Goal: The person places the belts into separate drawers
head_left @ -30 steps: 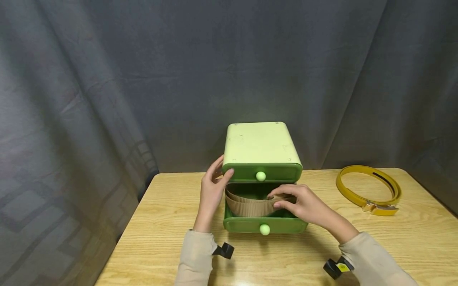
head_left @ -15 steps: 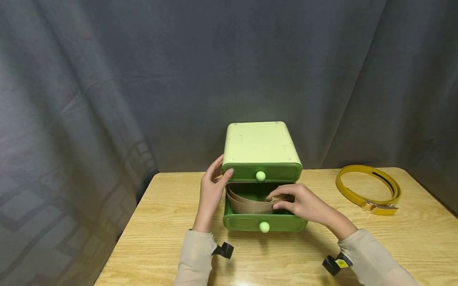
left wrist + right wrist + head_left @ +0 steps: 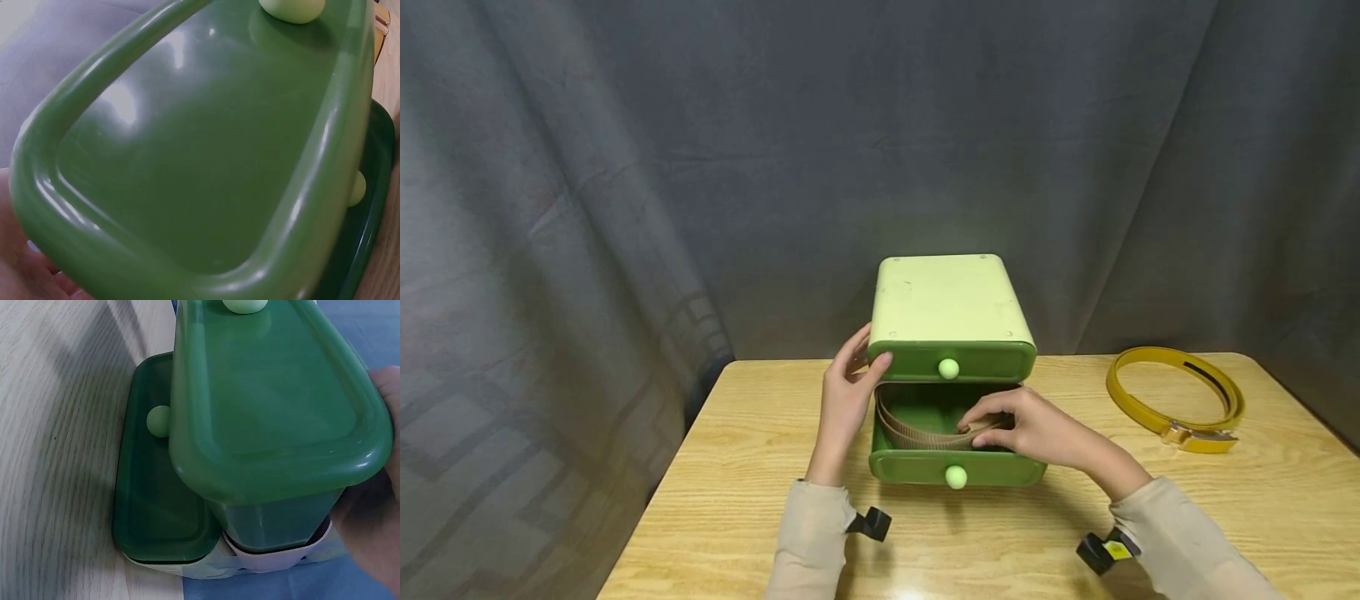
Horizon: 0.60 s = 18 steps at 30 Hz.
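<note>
A small pale-green drawer cabinet with dark green drawer fronts stands on the table. My left hand steadies its left side, thumb on the front of the upper drawer and fingers along the wall. The lower drawer is pulled out. Inside it lies a coiled, ribbed brown belt, its right end pinched by my right hand. A green drawer front with a pale knob fills the left wrist view. The right wrist view shows another green front, with part of a hand at the right edge.
A coiled yellow belt with a gold buckle lies on the wooden table, right of the cabinet. Behind the table hangs a grey curtain.
The brown belt has sunk lower into the open drawer, with my right hand moving slightly down along with it. My left hand stays at the cabinet's side.
</note>
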{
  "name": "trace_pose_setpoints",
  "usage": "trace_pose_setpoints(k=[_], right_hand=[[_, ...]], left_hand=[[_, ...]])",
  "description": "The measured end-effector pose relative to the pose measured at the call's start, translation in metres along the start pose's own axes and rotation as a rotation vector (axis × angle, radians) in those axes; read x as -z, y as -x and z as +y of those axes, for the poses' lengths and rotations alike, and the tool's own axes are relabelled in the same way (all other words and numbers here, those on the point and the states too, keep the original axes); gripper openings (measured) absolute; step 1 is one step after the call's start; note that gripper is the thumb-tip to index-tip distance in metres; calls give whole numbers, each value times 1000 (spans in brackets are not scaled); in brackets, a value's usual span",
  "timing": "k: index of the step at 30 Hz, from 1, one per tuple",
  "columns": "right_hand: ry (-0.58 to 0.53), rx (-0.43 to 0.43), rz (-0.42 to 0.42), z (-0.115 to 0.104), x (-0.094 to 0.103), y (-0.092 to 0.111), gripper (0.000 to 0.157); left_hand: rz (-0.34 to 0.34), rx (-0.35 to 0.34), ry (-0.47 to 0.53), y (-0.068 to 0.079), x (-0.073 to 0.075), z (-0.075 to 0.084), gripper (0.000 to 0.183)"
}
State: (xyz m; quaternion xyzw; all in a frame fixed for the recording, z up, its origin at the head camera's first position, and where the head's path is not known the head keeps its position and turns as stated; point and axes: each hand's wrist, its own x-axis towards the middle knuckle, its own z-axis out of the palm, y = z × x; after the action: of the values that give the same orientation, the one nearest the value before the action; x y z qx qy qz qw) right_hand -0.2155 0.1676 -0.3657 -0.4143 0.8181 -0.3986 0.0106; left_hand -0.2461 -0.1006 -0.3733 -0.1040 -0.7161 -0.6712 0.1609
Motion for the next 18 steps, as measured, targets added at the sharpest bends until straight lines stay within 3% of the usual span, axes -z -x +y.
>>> trace_pose_setpoints(k=[8,18], right_hand=[[-49,-82,-62,-1,-2,1,18],[-23,-87,-91,-3,-3,0,17]], left_hand=[[-7,-12,0,0,0,-1,51],[-1,-15,-8,0,0,-2,50]])
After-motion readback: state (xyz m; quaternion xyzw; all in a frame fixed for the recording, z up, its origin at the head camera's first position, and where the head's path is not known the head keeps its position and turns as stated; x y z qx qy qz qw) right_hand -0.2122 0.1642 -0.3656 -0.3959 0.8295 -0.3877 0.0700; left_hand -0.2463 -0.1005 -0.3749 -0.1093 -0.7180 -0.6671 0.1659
